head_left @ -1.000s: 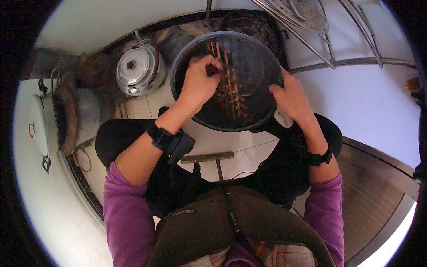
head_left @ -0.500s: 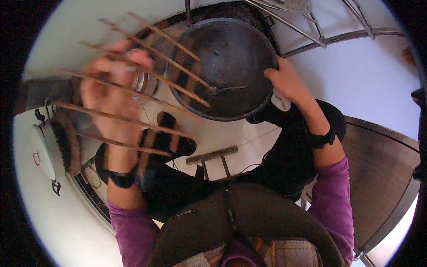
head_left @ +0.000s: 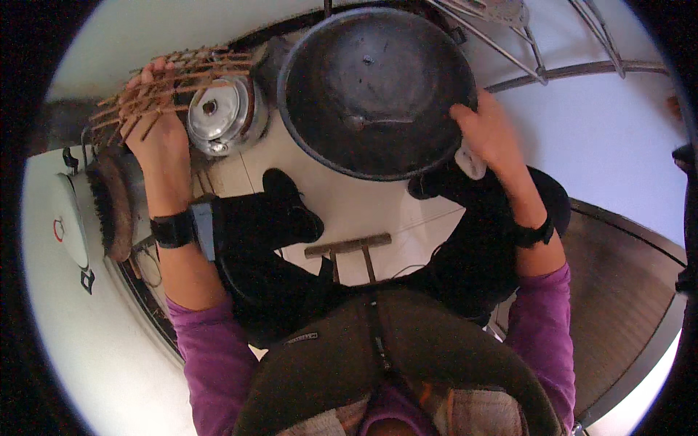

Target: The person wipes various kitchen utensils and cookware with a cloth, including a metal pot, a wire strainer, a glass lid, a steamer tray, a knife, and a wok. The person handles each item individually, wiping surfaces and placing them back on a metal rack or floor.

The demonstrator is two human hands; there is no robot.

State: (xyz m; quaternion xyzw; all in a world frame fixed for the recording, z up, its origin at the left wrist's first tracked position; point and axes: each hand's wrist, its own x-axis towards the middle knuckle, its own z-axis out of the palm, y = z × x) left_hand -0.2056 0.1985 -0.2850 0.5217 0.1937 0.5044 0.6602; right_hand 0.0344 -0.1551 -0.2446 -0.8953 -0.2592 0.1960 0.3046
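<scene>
My left hand (head_left: 158, 134) is closed on a rack of thin crossed wooden sticks (head_left: 171, 81), held up at the far left beside a silver lidded pot (head_left: 225, 109). Some fingers show between the sticks. Over by the right side of a large black wok (head_left: 378, 73), my right hand (head_left: 494, 134) grips the rim, thumb on the inner side. The wok is tilted so that its inside faces me, with a little wet residue low in it. A small white piece (head_left: 471, 163), perhaps cloth, shows below my right hand at the rim.
A brush with dark bristles (head_left: 116, 211) and a white round lid (head_left: 69, 229) stand along the left wall. Metal racks (head_left: 502, 47) are at the far right. A brown cabinet (head_left: 618, 298) is at my right, and a wooden crossbar (head_left: 347, 245) lies between my legs.
My left hand has carried the stick rack left, away from over the wok, uncovering the silver pot. The wok has shifted slightly farther away and right, still in my right hand.
</scene>
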